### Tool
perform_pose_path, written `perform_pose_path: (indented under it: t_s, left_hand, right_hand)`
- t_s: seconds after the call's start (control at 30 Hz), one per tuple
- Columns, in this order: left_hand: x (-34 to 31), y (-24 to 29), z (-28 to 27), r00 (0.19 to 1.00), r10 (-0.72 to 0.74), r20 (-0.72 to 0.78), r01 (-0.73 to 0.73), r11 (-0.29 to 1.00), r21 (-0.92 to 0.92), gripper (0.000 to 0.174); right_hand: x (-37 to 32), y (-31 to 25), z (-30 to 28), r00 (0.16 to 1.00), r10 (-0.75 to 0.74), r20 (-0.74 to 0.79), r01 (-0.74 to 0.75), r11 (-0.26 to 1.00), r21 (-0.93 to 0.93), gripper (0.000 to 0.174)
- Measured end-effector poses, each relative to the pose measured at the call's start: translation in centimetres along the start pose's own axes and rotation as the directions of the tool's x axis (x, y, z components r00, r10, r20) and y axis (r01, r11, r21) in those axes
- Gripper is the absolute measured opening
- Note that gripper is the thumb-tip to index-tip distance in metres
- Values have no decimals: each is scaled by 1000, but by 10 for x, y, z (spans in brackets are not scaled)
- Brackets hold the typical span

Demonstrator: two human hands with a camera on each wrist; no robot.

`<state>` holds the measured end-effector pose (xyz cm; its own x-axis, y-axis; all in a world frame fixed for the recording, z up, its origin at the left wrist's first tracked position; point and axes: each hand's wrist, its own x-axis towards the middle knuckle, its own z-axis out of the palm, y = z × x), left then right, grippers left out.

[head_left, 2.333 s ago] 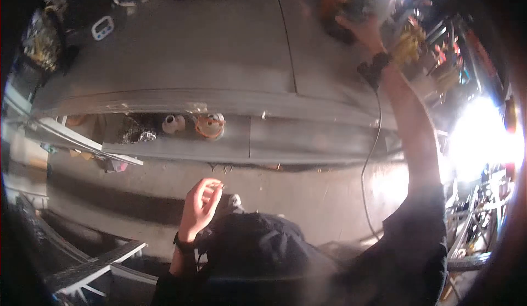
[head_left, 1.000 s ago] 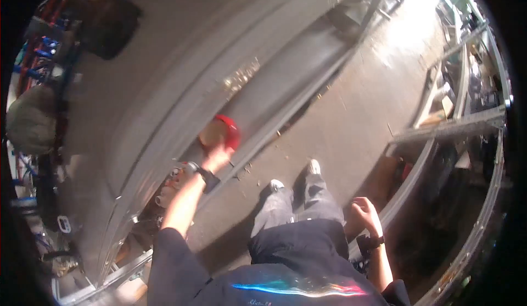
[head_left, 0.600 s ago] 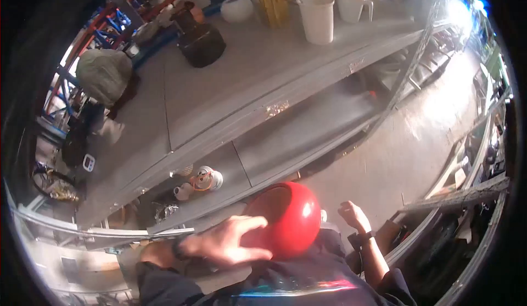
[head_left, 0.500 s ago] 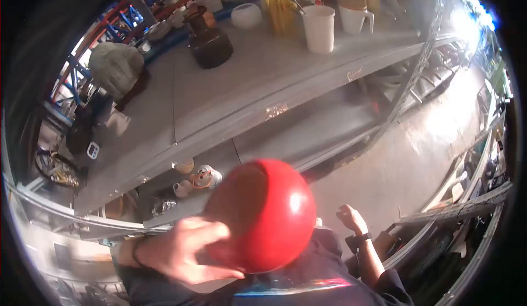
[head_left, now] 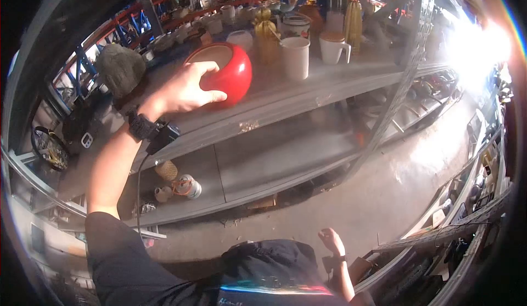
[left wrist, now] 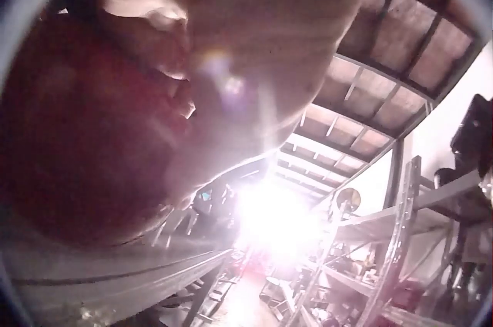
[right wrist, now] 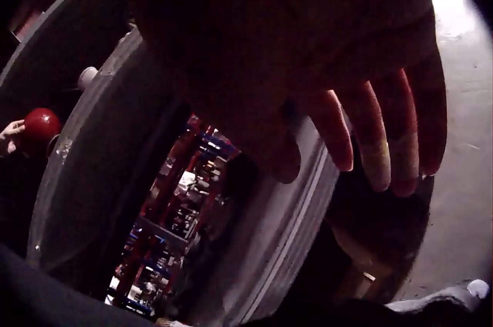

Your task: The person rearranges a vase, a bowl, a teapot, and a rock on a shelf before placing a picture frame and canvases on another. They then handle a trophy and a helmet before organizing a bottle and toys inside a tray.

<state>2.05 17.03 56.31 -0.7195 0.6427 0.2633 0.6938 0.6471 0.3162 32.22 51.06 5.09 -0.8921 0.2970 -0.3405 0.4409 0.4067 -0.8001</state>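
Red, glossy round bowl [head_left: 231,74] was on or just above the grey metal upper shelf [head_left: 307,89], with the left hand [head_left: 181,93] curled round its near side, gripping it. Just right stood a white cup [head_left: 295,59], then a white handled mug [head_left: 332,46]; a grey-green lump [head_left: 121,68] lay left. 1 slanted steel post [head_left: 403,81] crossed the shelf's right end. A worn sticker [head_left: 250,126] on the shelf edge was unreadable. The right hand [head_left: 331,241] hung slack and empty, near the hip.
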Motion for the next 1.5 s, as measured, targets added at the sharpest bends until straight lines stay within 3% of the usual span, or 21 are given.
perform_pose_path:
  t_s: [0.13, 0.33, 0.4, 0.47, 0.57, 0.6, 0.8, 0.87, 0.9, 0.93, 1.0, 1.07, 1.1, 1.13, 1.17, 1.2, 1.23, 1.33, 1.4, 1.47, 1.5]
  left_hand:
    - [22, -20, 7, 1000, 21, 0, -21, 999, 49, 38]
    - [31, -32, 22, 1000, 0, 6, -1, 993, 122, 46]
    - [36, -33, 24, 995, -81, 66, 75, 993, 87, 55]
    - [39, -43, 28, 998, -49, 35, 46, 995, 91, 47]
    - [44, -46, 25, 997, -74, 38, 71, 994, 85, 51]
    - [44, -46, 25, 1000, -14, 12, 13, 1000, 28, 53]
    - [53, -62, 24, 996, -69, 50, 62, 989, 131, 55]
    - [48, -67, 29, 1000, -14, -3, 15, 989, 145, 59]
    - [39, -65, 33, 989, 65, -136, -37, 979, 199, 62]
    - [30, -65, 36, 955, 146, -257, -76, 962, 263, 64]
    - [5, -56, 34, 849, 243, -470, 24, 870, 493, 55]
    - [-45, -27, 24, 830, 200, -521, -46, 955, 293, 37]
    - [-77, -7, 32, 827, 28, -561, -34, 999, -1, 25]
    - [-110, 6, 40, 822, -67, -566, -20, 989, -146, 20]
    - [-147, 17, 54, 840, -261, -476, 35, 901, -432, 15]
    - [-184, 15, 70, 887, -246, -390, 25, 870, -493, 13]
    - [-217, 16, 91, 903, -335, -268, 97, 769, -632, 16]
    - [-289, 6, 174, 771, -637, -24, 445, 566, -694, 19]
    - [-334, 6, 202, 644, -760, 87, 706, 546, -452, 22]
    - [-372, 4, 219, 602, -793, 97, 740, 508, -441, 23]
    - [-386, 3, 225, 543, -834, 95, 733, 416, -538, 22]
  right_hand:
    - [-20, 37, -3, 995, 70, -69, -75, 995, -71, 38]
    - [-17, 78, -6, 990, 122, -69, -122, 993, -4, 38]
    - [-15, 77, -10, 989, 123, -82, -124, 992, -10, 36]
    - [-12, 77, -15, 988, 135, -69, -135, 991, -2, 37]
    - [-5, 80, -17, 996, 58, -68, -59, 998, -9, 37]
    - [-2, 82, -18, 997, 49, -54, -50, 998, -23, 37]
    - [0, 95, -21, 1000, 20, -7, -20, 994, -107, 39]
    - [0, 87, -22, 999, 16, 33, -12, 992, -126, 39]
    - [0, 76, -21, 995, 70, 75, -66, 996, -65, 37]
    - [1, 66, -23, 984, 127, 121, -127, 992, -11, 36]
    - [16, 76, -16, 966, 169, 197, -157, 985, -74, 35]
    - [27, 86, -5, 954, 144, 262, -142, 989, -28, 34]
    - [35, 90, 1, 939, 140, 314, -152, 988, 14, 34]
    - [43, 90, 9, 933, 141, 331, -152, 988, 6, 34]
    - [48, 88, 19, 931, 55, 361, -46, 998, -36, 33]
    - [53, 87, 27, 919, -30, 393, 63, 995, -72, 32]
    - [56, 74, 35, 912, -28, 409, 65, 995, -77, 32]
    - [75, -2, 67, 832, -44, 553, 250, 920, -303, 28]
    - [89, -46, 97, 740, -239, 629, 472, 851, -232, 27]
    - [117, -76, 146, 668, -350, 656, 559, 818, -134, 28]
    - [134, -92, 172, 586, -423, 691, 635, 769, -68, 27]
